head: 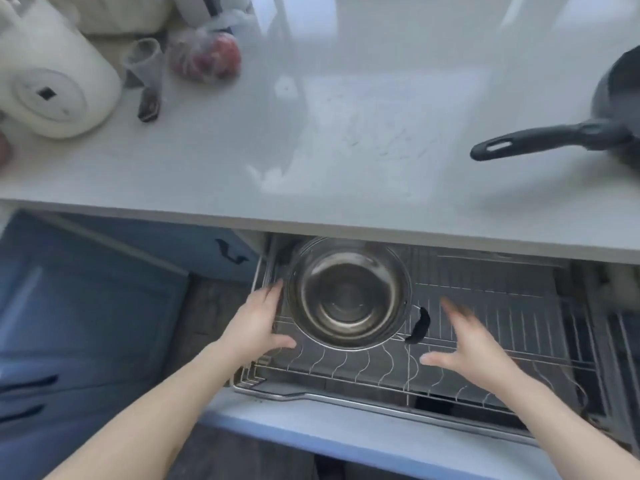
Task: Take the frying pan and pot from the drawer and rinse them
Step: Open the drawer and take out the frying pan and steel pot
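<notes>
A steel pot (348,294) with black side handles stands in the wire rack of the pulled-out drawer (485,344) under the counter. My left hand (258,322) is at the pot's left side, fingers spread along its wall and thumb by its near rim. My right hand (465,344) hovers spread and blurred a little to the right of the pot, apart from it, beside the pot's black right handle (419,325). The dark frying pan (588,129) lies on the counter at the far right, handle pointing left.
The white countertop (311,150) overhangs the back of the drawer. At its left stand a white kettle (52,74), a clear cup (143,62) and a plastic bag of red fruit (207,53). A blue cabinet door (79,323) stands open at the left.
</notes>
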